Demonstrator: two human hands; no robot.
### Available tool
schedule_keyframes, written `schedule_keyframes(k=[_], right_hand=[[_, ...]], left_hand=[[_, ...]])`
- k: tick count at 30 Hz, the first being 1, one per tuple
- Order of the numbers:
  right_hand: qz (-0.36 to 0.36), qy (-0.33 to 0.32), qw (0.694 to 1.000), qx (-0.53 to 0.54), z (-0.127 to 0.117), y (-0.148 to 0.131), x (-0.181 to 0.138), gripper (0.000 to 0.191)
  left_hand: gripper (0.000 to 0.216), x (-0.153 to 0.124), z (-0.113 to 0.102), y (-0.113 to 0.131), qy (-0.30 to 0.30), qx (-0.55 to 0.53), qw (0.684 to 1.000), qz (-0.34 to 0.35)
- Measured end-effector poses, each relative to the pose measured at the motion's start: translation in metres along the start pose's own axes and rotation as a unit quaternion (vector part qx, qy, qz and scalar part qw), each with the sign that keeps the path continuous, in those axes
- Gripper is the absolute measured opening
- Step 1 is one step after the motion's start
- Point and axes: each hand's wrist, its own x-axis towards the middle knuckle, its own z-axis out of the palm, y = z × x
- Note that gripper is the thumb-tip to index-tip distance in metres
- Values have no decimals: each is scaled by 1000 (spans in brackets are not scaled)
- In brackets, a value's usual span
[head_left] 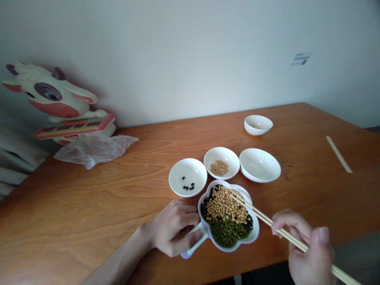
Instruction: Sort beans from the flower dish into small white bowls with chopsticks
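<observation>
Seemingly only one view, the head camera, shows the scene. Close to the near edge of the table (89, 206) stands a flower-shaped dish (255, 233) with a short handle. The left hand (173, 227) curls around that handle, thumb on top, fingers clenched on it. The right hand (308, 245) grips a pair of chopsticks (261, 215) near their thick ends, and their tips lie over the far side of the dish.

The dish is heaped with soybeans (221, 206) at the far side, green beans (227, 233) at the near side and black beans (204, 208) along the rim. These beans look small, hard, dry and smooth, so I judge them light but slippery and quick to roll. One is best pinched across its middle with the very tips. The chopsticks look stiff and light.

Just beyond the dish three white bowls stand in a row:
- The left bowl (178, 178) holds a few black beans.
- The middle bowl (221, 156) holds a small pile of soybeans.
- The right bowl (259, 164) shows a bare white inside.

A small bowl (258, 123) stands farther back towards the far edge, and I cannot tell what is in it. A plastic bag (95, 148) and a cow toy (59, 103) sit at the far left corner. A thin pale strip (338, 154) lies near the right edge.
</observation>
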Motion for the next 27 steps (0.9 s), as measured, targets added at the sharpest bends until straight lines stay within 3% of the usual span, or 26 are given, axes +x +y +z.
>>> schedule_keyframes(k=[7, 15, 27], right_hand=[[3, 3, 999, -37, 2, -11, -19, 89], [76, 19, 994, -70, 8, 3, -23, 108], [62, 33, 997, -24, 32, -3, -7, 103]], left_hand=[[23, 0, -2, 2, -4, -8, 1000, -13], [22, -6, -1, 0, -15, -14, 999, -27], [24, -8, 0, -3, -15, -21, 999, -29]])
